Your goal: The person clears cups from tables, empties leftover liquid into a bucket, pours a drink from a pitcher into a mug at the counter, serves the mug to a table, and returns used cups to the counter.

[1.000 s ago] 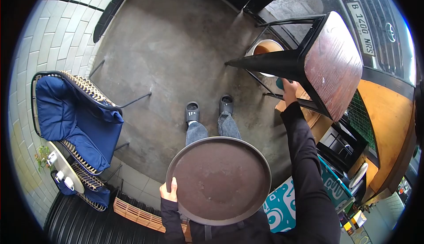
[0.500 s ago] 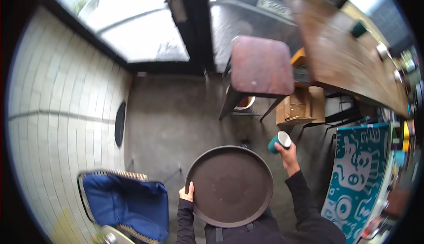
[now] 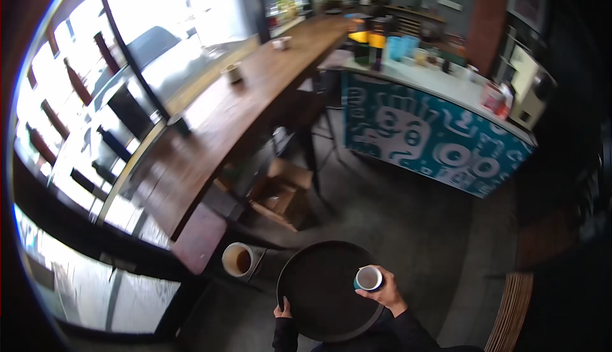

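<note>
My left hand (image 3: 283,308) grips the left rim of a round dark serving tray (image 3: 322,301), held level before my body. Fingers of my right hand (image 3: 387,293) wrap around a green paper cup (image 3: 368,279) with a white inside. The cup is over the right part of the tray; whether its base touches the tray I cannot tell. Nothing else lies on the tray's visible surface.
A long wooden counter (image 3: 223,113) runs along the window, bearing several cups. Below it are a stool (image 3: 201,237), a cardboard box (image 3: 280,196) and a white bucket (image 3: 237,259) of brown liquid. A teal patterned counter (image 3: 440,138) stands at right.
My view has turned right, bringing the wooden counter and teal counter to the centre. The cup in my right hand has moved from beside the tray to over it.
</note>
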`<action>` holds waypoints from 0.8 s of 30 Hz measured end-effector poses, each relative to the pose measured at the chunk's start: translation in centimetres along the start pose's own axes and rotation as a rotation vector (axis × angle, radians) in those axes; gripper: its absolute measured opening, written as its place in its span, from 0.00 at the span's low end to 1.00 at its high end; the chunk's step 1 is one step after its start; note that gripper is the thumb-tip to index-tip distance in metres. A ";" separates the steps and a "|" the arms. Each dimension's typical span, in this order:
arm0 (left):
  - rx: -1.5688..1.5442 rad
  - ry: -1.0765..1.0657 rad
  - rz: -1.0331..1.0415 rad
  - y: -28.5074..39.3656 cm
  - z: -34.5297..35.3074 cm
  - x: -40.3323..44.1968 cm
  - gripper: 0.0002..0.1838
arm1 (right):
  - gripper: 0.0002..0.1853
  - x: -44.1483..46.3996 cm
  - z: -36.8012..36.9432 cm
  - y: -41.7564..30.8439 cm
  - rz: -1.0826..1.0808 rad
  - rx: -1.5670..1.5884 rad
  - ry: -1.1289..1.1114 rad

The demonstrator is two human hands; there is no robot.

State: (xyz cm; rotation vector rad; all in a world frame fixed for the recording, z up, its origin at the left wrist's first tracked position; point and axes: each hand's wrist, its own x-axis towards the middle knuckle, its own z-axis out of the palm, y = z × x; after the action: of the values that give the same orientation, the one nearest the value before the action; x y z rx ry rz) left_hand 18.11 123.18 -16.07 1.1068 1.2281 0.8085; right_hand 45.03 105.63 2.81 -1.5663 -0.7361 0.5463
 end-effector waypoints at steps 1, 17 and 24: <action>-0.062 -0.052 0.006 -0.4 2.6 0.1 0.22 | 0.28 -0.8 -2.0 0.1 -0.040 -0.088 0.066; 0.089 -0.507 -0.181 1.7 47.6 -19.0 0.23 | 0.33 -5.2 -41.1 1.7 -0.086 -0.290 0.403; 0.102 -0.710 -0.249 -2.8 63.2 -20.6 0.23 | 0.44 -4.8 -53.0 2.9 -0.051 -0.323 0.635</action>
State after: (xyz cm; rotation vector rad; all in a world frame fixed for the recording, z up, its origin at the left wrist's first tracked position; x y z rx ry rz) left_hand 75.71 89.98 -13.74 1.1541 0.7798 0.1280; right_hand 80.12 65.63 6.42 -1.8740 -0.3809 -0.1291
